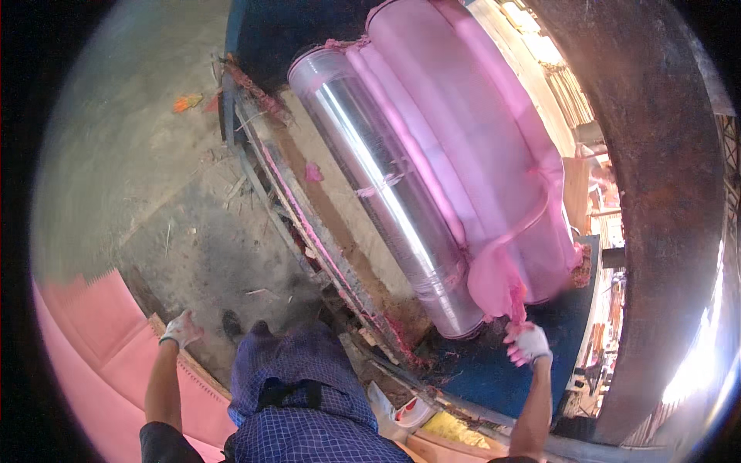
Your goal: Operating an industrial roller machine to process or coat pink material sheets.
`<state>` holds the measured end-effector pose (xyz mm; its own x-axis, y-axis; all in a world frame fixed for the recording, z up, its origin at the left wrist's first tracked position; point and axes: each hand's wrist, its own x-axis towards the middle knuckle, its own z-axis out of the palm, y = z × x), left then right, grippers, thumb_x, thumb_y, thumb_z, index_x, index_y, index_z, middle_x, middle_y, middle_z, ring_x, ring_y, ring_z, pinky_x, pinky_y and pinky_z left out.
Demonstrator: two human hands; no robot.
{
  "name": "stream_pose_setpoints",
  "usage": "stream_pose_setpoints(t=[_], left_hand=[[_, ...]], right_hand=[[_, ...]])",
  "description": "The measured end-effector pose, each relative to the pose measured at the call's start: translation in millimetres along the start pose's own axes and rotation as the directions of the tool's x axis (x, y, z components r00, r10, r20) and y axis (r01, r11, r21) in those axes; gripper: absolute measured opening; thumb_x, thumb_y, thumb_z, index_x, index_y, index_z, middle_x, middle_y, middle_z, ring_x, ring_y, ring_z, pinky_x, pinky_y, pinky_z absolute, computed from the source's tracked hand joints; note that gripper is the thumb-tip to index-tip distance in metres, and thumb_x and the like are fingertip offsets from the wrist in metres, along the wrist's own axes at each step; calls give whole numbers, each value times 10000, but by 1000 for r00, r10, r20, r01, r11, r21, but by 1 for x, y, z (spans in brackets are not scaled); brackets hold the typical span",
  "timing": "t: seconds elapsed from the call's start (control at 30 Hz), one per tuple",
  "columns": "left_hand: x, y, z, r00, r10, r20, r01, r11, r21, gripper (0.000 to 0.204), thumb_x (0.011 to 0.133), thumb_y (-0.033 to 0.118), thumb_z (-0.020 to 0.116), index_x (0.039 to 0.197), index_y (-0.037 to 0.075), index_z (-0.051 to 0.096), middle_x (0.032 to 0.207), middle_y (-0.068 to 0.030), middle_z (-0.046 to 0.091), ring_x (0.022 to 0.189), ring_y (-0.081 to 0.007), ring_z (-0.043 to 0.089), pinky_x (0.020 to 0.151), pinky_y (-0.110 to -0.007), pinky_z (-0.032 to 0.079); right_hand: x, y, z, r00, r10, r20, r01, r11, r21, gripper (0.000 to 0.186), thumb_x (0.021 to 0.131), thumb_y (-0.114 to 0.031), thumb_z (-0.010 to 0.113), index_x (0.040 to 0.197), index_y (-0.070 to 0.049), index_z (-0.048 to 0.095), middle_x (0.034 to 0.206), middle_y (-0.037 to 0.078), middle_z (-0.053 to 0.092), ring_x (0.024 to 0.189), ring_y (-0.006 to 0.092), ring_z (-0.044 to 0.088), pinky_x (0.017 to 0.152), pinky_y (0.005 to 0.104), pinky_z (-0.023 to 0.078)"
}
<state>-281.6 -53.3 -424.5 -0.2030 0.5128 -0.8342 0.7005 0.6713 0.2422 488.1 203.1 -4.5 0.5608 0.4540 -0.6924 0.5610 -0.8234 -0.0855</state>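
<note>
In a white glove, my right hand (529, 345) is closed at the torn lower end of a soft pink strip (498, 278). The strip hangs off the near end of a large roller wrapped in a smooth pink sheet (471, 131). Beside that roller lies a shiny bare metal roller (374, 181), with small pink scraps stuck to it. My left hand (182, 329), also gloved, hovers at the edge of a stack of pink sheets (100, 324). Its fingers are apart and nothing shows in them.
A metal trough (347, 224) with pink crumbs runs alongside the bare roller. Blue machine end plates (494, 386) flank the rollers. A rusty curved frame (664, 193) rises at right. A yellow bag (455, 430) and a white container (414, 411) sit near my waist.
</note>
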Motion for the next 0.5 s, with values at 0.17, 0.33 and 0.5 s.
stream_pose_setpoints(t=[0.17, 0.33, 0.5], left_hand=[[-3, -195, 47, 978, -198, -63, 151, 888, -435, 900, 748, 310, 790, 1512, 43, 396, 1300, -191, 657, 1210, -303, 633, 1021, -396, 497], [-45, -188, 46, 955, -283, -91, 257, 940, -226, 912, 743, 299, 802, 1506, 14, 391, 1212, -177, 687, 1152, -301, 656, 992, -406, 513], [-79, -133, 28, 978, -98, -182, 64, 981, -185, 849, 765, 317, 827, 1461, 32, 435, 1166, -157, 687, 1077, -276, 674, 900, -419, 547]], right_hand=[[102, 25, 27, 814, -482, -324, -14, 541, -841, 381, 1008, -335, 475, 931, -33, 694, 788, 150, 750, 645, 199, 747, 570, 367, 591], [192, 58, 246, 780, -569, -261, -110, 286, -952, 281, 902, -240, 570, 1043, -67, 740, 1037, 149, 734, 950, 299, 732, 769, 424, 588], [166, 36, 379, 811, -441, -385, 27, 684, -729, 308, 924, -226, 549, 1077, -66, 763, 1104, 126, 751, 1027, 304, 719, 860, 407, 572]])
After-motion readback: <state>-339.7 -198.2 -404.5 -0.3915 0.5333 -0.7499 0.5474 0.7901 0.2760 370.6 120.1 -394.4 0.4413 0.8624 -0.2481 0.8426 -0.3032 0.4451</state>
